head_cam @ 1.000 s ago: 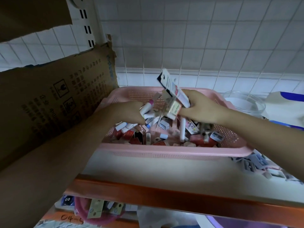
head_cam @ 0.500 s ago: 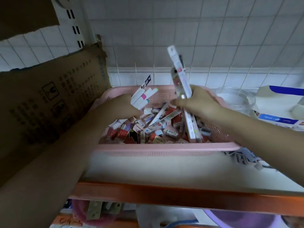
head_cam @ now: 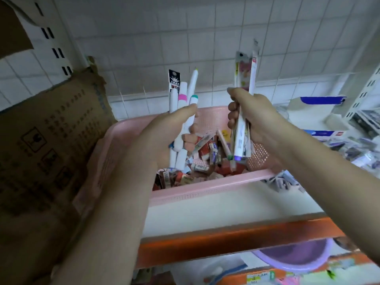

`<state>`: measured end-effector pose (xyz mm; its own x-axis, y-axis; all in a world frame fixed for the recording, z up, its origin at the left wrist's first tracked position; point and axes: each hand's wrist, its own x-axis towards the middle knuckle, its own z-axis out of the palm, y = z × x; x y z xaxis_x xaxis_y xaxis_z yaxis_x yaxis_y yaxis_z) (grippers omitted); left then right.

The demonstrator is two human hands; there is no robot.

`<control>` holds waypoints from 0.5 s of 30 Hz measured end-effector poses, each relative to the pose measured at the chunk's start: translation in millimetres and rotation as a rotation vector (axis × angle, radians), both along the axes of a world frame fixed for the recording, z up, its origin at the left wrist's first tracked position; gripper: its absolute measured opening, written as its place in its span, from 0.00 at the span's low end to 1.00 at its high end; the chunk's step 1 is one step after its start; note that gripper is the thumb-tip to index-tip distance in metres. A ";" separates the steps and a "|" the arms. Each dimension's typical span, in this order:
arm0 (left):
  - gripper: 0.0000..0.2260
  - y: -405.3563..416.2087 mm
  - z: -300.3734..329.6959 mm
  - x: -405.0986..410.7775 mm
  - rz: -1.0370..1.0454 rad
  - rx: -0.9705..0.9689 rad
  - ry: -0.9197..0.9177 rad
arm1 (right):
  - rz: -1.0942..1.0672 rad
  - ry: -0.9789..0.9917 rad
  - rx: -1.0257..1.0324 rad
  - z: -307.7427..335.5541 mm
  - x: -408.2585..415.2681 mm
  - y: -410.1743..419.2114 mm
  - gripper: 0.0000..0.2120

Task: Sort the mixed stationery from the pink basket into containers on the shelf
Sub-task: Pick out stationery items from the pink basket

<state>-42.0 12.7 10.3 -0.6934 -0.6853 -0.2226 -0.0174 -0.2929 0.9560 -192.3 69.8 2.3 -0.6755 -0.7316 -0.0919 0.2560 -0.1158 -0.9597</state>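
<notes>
A pink basket (head_cam: pixel 207 190) sits on the white shelf, filled with small boxed erasers (head_cam: pixel 207 153) and other stationery. Above its left half, my left hand (head_cam: pixel 164 136) grips a bunch of white highlighter pens (head_cam: pixel 183 99) with pink and green bands, held upright. Over the basket's right half, my right hand (head_cam: pixel 250 114) grips several long packaged pens (head_cam: pixel 244 79), also standing upright. Both bundles are lifted clear of the basket's contents.
A brown cardboard box (head_cam: pixel 51 136) stands against the basket's left side. To the right lie a blue-and-white box (head_cam: pixel 320 105) and loose small packets (head_cam: pixel 285 184). The shelf's orange front edge (head_cam: pixel 236 241) runs below, with a purple bowl (head_cam: pixel 298 258) on the lower shelf.
Both hands have risen out of the basket with their bundles, which now stand more upright. The view has moved closer and tilted a little.
</notes>
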 end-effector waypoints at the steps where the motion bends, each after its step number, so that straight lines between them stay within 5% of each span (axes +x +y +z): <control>1: 0.09 9.4 -2.3 -5.7 -0.013 0.002 0.031 | -0.031 -0.024 -0.014 -0.3 -2.2 10.1 0.10; 10: 0.08 141.0 -41.2 -110.1 -0.359 -0.071 0.038 | -0.482 -0.124 0.062 -39.0 -53.1 210.5 0.15; 12: 0.09 183.2 -55.6 -142.2 -0.468 -0.139 0.008 | -0.603 -0.014 0.173 -50.6 -70.4 266.5 0.15; 15: 0.10 256.5 -71.3 -194.3 -0.640 -0.264 -0.065 | -0.705 0.422 0.518 -70.4 -105.5 353.3 0.13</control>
<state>-236.3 269.2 -60.9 -0.9701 -0.1831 -0.1596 -0.1690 0.0366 0.9849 -297.8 423.1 -68.0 -0.9946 -0.0835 0.0613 -0.0870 0.3521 -0.9319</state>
